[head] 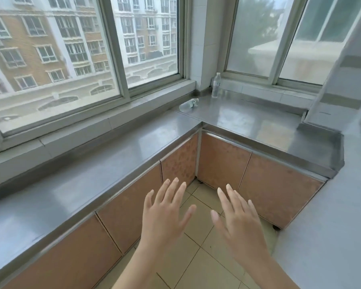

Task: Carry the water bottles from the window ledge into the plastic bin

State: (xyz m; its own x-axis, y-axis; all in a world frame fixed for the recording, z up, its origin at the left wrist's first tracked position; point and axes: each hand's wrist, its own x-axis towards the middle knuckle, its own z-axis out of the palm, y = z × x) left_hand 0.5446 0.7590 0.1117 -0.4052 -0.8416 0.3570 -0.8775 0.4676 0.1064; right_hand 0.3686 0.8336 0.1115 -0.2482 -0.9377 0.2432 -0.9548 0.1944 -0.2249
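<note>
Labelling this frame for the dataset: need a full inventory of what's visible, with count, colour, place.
upright water bottle: 1, clear, white cap, far corner of counter
lying water bottle: 1, clear, on its side, left of the upright one
counter: 1, steel grey, L-shaped under windows
cabinet doors: several, orange-brown, under counter
windows: 2, grey frames, behind counter
floor tiles: beige
plastic bin: not in view
left hand: open, empty
right hand: open, empty

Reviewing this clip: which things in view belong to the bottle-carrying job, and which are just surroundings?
Part of the job:
- upright bottle in the counter's far corner
- bottle lying on its side near the window ledge
- left hand and right hand, both spread and holding nothing

The plastic bin is not in view.

Just surroundings:
- steel counter
- cabinet doors
- windows
- tiled floor
</note>
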